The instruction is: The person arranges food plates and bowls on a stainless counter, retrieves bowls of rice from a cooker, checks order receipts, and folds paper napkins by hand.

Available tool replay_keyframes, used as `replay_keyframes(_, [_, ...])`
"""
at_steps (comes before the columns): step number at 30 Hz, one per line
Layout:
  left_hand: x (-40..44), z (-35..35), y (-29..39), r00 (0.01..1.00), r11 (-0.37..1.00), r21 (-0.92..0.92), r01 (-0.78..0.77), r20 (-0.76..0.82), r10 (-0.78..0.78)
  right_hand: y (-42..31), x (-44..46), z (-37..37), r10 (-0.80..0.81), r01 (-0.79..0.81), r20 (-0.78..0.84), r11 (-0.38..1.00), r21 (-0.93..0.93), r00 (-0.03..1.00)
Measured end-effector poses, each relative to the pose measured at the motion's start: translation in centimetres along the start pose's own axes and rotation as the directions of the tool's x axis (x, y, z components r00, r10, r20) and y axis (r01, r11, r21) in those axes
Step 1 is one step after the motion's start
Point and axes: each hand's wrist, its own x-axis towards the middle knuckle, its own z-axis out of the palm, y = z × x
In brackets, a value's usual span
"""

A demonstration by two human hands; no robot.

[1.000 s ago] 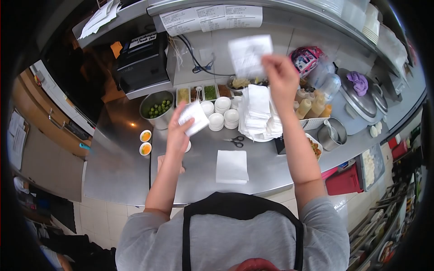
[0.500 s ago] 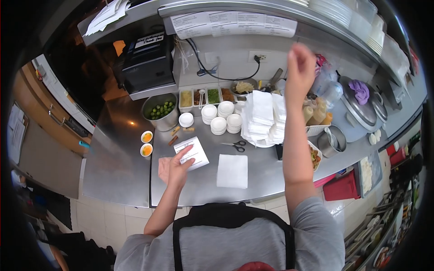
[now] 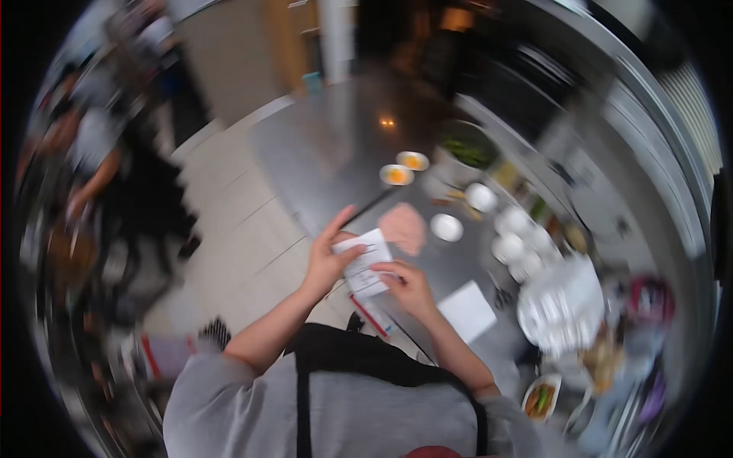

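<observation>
A white paper slip (image 3: 365, 269) with printed lines is held up at the counter's front edge, in front of my body. My left hand (image 3: 330, 258) grips its left side, thumb across the front and index finger stretched out past it. At the right side, my right hand (image 3: 406, 285) pinches the slip with its fingers. Just beyond lies a crumpled pink sheet (image 3: 403, 229), with a white round cup or lid (image 3: 447, 227) beside it. A square white napkin (image 3: 467, 311) lies right of my right hand. Motion blur softens the details.
Two small cups (image 3: 397, 175) with orange contents stand beyond the pink sheet, near a metal pot (image 3: 467, 153) of green fruit. White cup stacks (image 3: 513, 248), scissors (image 3: 502, 296), a napkin pile (image 3: 563, 305) and a food bowl (image 3: 542, 398) line the right. Another person (image 3: 99, 153) is at far left.
My view has swung left. The slip has been lifted off the counter, and my right hand has come down from the raised position onto it. A white round item now stands near the pink sheet.
</observation>
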Motion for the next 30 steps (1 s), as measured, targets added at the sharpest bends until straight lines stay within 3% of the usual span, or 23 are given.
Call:
replay_keyframes(2, [-2.5, -4.0, -0.2, 0.999, 0.991, 0.134, -0.018, -0.030, 0.022, 0.6, 1.6, 1.3, -0.107, 0.135, 0.165, 0.977, -0.165, 0.980])
replay_keyframes(5, [-6.4, -9.1, 1.2, 0.978, 0.986, 0.169, 0.014, -0.207, 0.022, -0.8, 4.3, 5.4, -0.205, 0.261, 0.336, 0.957, -0.130, 0.919])
replay_keyframes(7, [-8.9, -12.5, 1.5, 0.949, 0.980, 0.186, 0.073, -0.315, -0.011, -2.2, 5.6, 9.5, -0.106, 0.124, 0.398, 0.992, -0.019, 0.911])
replay_keyframes(9, [-10.8, -14.8, 1.7, 0.920, 0.975, 0.197, 0.106, -0.392, -0.021, -3.0, 7.0, 12.7, -0.069, 0.110, 0.503, 0.992, -0.054, 0.862])
replay_keyframes(11, [-13.6, -19.1, 2.2, 0.892, 0.964, 0.248, 0.094, -0.450, 0.029, -3.7, 8.2, 18.3, -0.194, 0.271, 0.641, 0.962, -0.023, 0.743])
replay_keyframes(16, [-20.0, -28.9, 4.6, 0.710, 0.965, 0.245, 0.092, -0.696, 0.109, -5.2, 11.6, 32.2, -0.303, 0.415, 0.805, 0.906, 0.079, 0.509])
replay_keyframes(17, [-21.3, -31.5, 5.0, 0.693, 0.965, 0.248, 0.091, -0.711, 0.118, -5.8, 12.6, 35.3, -0.310, 0.419, 0.815, 0.903, 0.092, 0.489])
replay_keyframes(19, [-24.5, -36.3, 5.9, 0.580, 0.975, 0.210, -0.068, -0.787, 0.210, -7.2, 14.4, 41.4, -0.342, 0.491, 0.832, 0.865, 0.098, 0.436])
replay_keyframes(22, [-28.5, -41.3, 10.4, 0.456, 0.946, 0.311, -0.086, -0.832, 0.315, -9.7, 17.4, 50.0, -0.457, 0.559, 0.790, 0.809, 0.180, 0.408])
replay_keyframes(25, [-31.1, -44.2, 15.6, 0.383, 0.891, 0.450, -0.054, -0.815, 0.434, -11.7, 21.4, 57.3, -0.489, 0.609, 0.777, 0.773, 0.177, 0.396])
replay_keyframes(27, [-32.2, -46.0, 18.3, 0.323, 0.557, 0.829, -0.039, -0.517, 0.793, -12.9, 24.6, 62.1, -0.540, 0.686, 0.763, 0.706, 0.179, 0.356])
replay_keyframes(30, [-32.2, -48.0, 21.2, 0.183, 0.091, 0.992, -0.083, -0.074, 0.980, -14.1, 29.8, 69.1, -0.632, 0.802, 0.715, 0.572, 0.171, 0.298])
